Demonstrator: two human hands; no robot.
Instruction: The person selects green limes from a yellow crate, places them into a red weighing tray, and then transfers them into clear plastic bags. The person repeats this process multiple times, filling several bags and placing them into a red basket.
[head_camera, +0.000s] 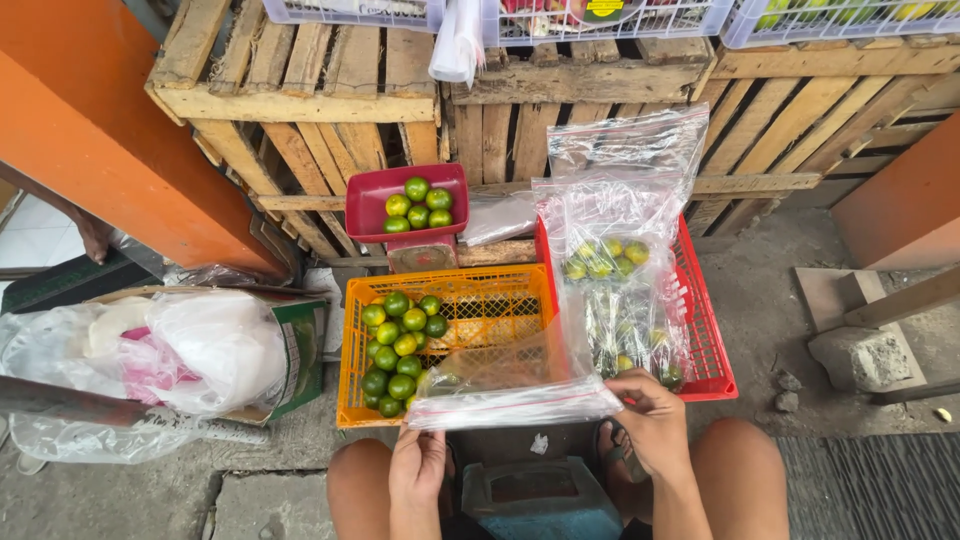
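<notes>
Both hands, left (417, 467) and right (655, 420), pinching an empty clear bag (510, 385); bagged limes (605, 260) done, loose limes (398, 345) waiting.

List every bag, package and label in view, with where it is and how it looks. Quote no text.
Clear plastic bag: flat, empty, held by left hand and right hand.
Clear bags of limes: upright in the red basket.
Cardboard box: left, green-sided, stuffed with white and pink plastic.
Round label: top edge, yellow and green.
White bag: hanging over the wooden crates.
</notes>
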